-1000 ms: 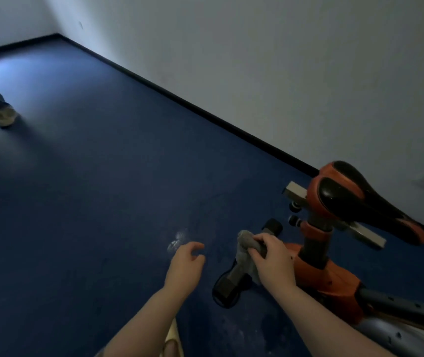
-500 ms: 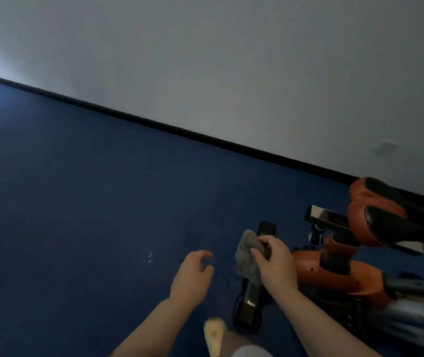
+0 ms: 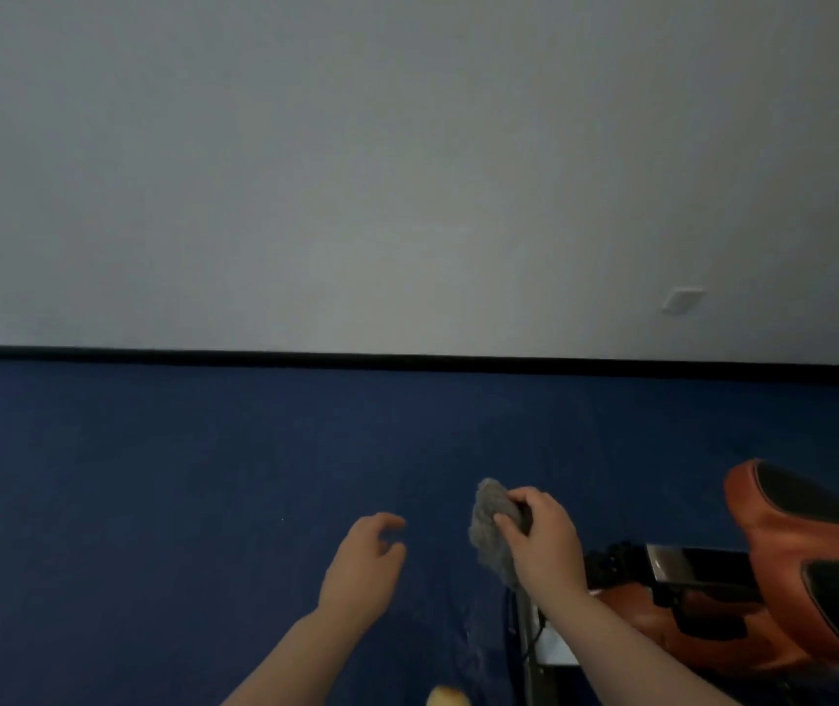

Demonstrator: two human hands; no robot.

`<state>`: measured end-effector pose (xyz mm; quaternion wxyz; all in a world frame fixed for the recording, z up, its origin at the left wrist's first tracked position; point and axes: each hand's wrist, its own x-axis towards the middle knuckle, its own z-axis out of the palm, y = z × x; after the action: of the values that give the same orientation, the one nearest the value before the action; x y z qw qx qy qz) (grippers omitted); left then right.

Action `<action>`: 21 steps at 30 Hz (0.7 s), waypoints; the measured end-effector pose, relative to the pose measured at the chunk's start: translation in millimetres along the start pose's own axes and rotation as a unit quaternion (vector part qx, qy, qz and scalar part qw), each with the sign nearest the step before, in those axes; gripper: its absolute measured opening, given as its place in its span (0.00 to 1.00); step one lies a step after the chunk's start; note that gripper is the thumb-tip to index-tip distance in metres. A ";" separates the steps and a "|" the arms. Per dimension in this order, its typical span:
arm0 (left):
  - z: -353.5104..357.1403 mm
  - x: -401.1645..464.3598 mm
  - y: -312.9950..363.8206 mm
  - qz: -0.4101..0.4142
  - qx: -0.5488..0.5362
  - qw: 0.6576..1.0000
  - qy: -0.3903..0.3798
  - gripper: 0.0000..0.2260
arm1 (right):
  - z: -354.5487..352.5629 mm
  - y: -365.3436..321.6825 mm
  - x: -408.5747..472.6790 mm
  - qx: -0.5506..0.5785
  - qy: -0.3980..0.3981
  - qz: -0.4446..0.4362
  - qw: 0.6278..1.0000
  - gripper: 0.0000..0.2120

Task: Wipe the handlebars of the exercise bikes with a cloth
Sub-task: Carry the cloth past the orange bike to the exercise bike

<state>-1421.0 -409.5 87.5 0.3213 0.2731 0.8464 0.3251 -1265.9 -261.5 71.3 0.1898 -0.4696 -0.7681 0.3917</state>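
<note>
My right hand (image 3: 542, 545) grips a grey cloth (image 3: 487, 522), bunched between thumb and fingers and held in the air over the blue floor. My left hand (image 3: 364, 565) hovers to its left with loosely curled fingers and holds nothing. An orange and black exercise bike (image 3: 743, 619) fills the lower right corner, its saddle (image 3: 814, 542) at the right edge. The bike's frame passes under my right forearm. No handlebar is visible in this view.
Dark blue carpet (image 3: 178, 476) stretches to a black skirting board (image 3: 305, 358) below a plain grey wall. A white wall plate (image 3: 682, 299) sits at the right. The tip of a pale shoe (image 3: 448, 698) shows at the bottom edge.
The view has swung to the right, toward the wall. My right hand has lifted the cloth off the bike's dark pedal part, which is now out of sight. The left hand stays empty.
</note>
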 end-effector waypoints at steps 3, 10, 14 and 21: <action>-17.1 44.0 16.3 0.019 0.008 1.000 -0.003 0.15 | 1.0 -18.3 36.2 0.008 0.022 0.017 1.000 0.05; -24.3 167.4 66.9 0.086 0.050 0.991 -0.091 0.14 | -9.5 -30.6 121.9 0.014 0.121 0.064 0.990 0.07; -22.8 236.4 113.9 0.160 0.079 0.971 -0.162 0.14 | -27.0 -32.1 159.7 0.029 0.219 0.130 0.967 0.06; 15.5 320.3 207.7 0.251 0.094 0.929 -0.253 0.13 | -82.3 -25.3 197.1 0.039 0.377 0.207 0.902 0.05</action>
<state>-1563.6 -55.9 112.0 0.4056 0.5791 0.6672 0.2344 -1322.1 -61.5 127.0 0.3978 -0.7228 -0.5090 0.2455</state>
